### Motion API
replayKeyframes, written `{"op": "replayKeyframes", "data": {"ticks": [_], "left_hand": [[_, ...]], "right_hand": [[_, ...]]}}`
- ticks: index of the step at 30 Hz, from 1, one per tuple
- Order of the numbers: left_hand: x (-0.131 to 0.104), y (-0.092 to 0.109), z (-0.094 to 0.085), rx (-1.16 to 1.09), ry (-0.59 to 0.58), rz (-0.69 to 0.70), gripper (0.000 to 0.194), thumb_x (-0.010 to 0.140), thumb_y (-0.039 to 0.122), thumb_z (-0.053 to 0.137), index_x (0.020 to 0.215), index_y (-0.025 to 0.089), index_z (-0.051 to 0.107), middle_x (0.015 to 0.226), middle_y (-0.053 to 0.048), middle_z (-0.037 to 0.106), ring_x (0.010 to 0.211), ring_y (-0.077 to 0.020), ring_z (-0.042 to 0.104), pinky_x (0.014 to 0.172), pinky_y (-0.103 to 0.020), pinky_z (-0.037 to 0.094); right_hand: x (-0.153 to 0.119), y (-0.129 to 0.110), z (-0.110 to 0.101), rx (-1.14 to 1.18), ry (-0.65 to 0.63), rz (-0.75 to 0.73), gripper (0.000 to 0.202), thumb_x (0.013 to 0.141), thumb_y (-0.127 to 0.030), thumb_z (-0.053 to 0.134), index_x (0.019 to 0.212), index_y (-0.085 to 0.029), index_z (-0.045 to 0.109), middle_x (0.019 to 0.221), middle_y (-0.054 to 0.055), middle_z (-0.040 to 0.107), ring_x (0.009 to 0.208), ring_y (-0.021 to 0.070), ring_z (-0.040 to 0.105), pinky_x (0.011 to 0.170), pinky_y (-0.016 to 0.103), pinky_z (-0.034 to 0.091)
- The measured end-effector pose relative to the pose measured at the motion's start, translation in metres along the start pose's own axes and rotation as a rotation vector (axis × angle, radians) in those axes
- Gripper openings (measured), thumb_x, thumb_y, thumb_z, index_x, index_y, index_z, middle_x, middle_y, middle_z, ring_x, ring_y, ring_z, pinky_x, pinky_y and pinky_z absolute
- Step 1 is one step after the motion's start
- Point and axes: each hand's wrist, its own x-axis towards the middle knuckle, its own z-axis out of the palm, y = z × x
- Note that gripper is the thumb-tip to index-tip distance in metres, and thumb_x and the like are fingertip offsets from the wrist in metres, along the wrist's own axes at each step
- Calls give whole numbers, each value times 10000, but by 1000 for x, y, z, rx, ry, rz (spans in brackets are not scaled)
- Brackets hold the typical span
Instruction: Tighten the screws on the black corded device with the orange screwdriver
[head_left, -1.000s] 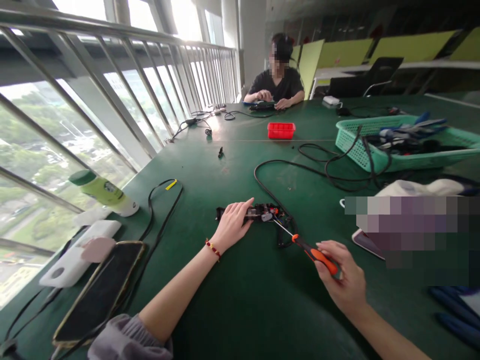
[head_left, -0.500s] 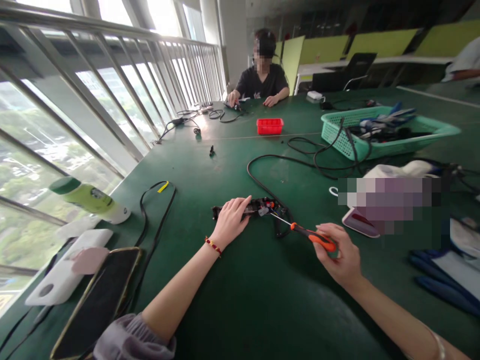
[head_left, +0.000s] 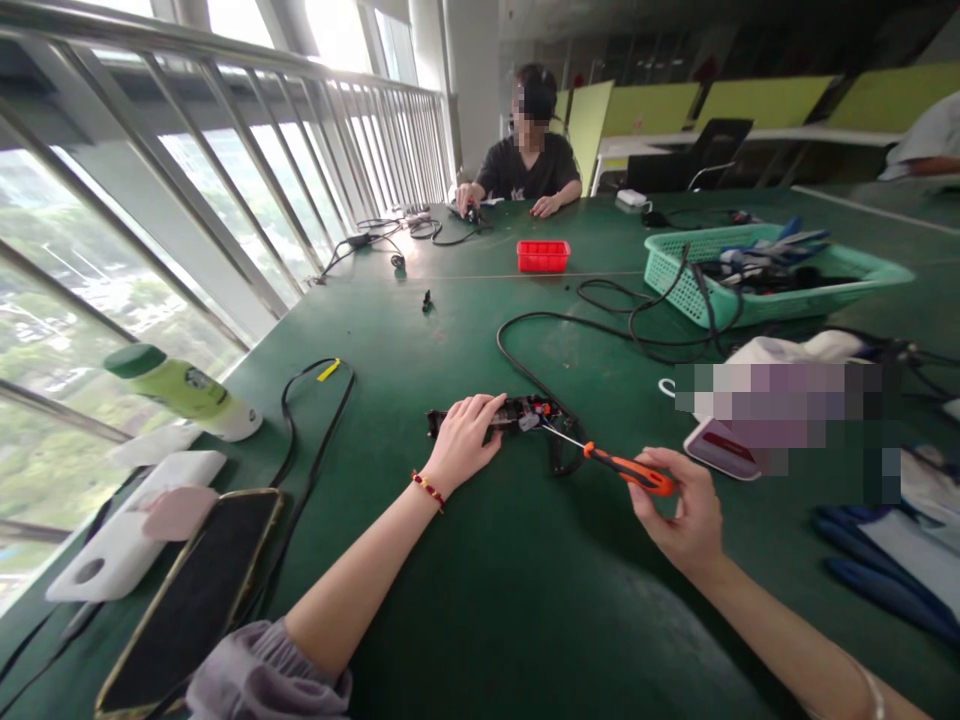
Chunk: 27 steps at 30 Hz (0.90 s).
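Observation:
My left hand [head_left: 469,437] is closed over a long black device [head_left: 514,412] with its inner parts exposed, holding it against the green table. A black cord [head_left: 536,375] curves away from the device's right end. My right hand [head_left: 684,508] grips the orange and black handle of a screwdriver [head_left: 630,470] in its fingertips. The screwdriver slants to the left, and its thin shaft reaches the device's right end, near a red part and a grey part. Whether the tip sits in a screw is too small to tell.
A red tray [head_left: 543,257] and a small black piece [head_left: 427,301] lie farther out. Right stands a green basket [head_left: 664,275] of tools and cords; left are a bottle [head_left: 184,392], a phone [head_left: 195,605] and a white power bank [head_left: 139,530]. Another person [head_left: 529,165] sits across.
The whole view has shifted slightly. Both hands keep almost the same places, with the screwdriver still at the device's right end.

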Motion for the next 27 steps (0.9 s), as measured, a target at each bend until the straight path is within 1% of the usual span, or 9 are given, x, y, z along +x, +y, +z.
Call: {"op": "replayKeyframes", "data": {"ticks": [3,8,10,14,16,18,21,23,27], "left_hand": [[0,0,0,4,-2,4,473,803,174,472,1273,184,422,1151,-74,545,1059,-226,505,919,-379,408],[1,-1,1,11,3,9,470,802,175,481,1268,168,425,1151,-76,548,1057,-221,504,938,-378,400],[1,-2,1,16,0,12,467,805,177,478,1269,160,426,1154,-77,548,1057,-218,503,946,-375,395],[2,-3,3,29,-8,7,450,818,181,457,1267,157,431,1161,-76,553,1067,-216,499,957,-375,382],[3,-3,3,34,-12,2,445,821,183,453,1265,156,433,1161,-77,555,1071,-215,497,962,-376,377],[2,-3,3,38,-13,1,441,824,187,452,1263,154,435,1164,-79,556,1073,-216,495,966,-378,372],[2,-2,3,45,-11,1,435,825,196,454,1257,155,436,1165,-80,555,1068,-218,499,967,-381,373],[2,-2,2,48,-11,1,431,824,196,455,1253,155,437,1164,-80,556,1065,-218,500,965,-377,374],[2,-1,2,52,-15,-3,410,827,196,457,1235,153,447,1167,-80,556,1071,-216,499,966,-372,371]], "right_hand": [[1,0,0,-8,7,5,417,737,-154,618,1130,-222,495,960,67,597,846,208,610,764,412,542],[6,-3,-3,-2,-89,10,233,766,-175,590,993,-225,578,885,57,619,868,207,603,648,317,567],[5,-3,-3,0,-88,11,248,767,-177,592,1010,-223,572,896,59,613,860,203,604,655,322,565],[2,1,0,-1,-22,5,406,739,-154,627,1121,-213,501,955,65,594,861,204,609,765,389,538],[1,2,0,-1,-9,1,429,740,-149,626,1139,-211,482,972,69,587,870,207,607,777,395,529],[2,2,0,-3,-31,-7,391,746,-158,625,1113,-212,497,960,67,591,881,211,598,776,392,523],[6,1,-2,-9,-108,-25,254,764,-183,611,1008,-221,552,899,57,612,907,227,578,765,385,514],[7,-1,-3,-8,-144,-32,201,778,-193,594,974,-224,564,884,57,620,919,234,569,748,376,513],[8,-5,-4,6,-136,-45,303,770,-163,598,1059,-213,522,930,69,599,906,221,564,768,376,498]]}}
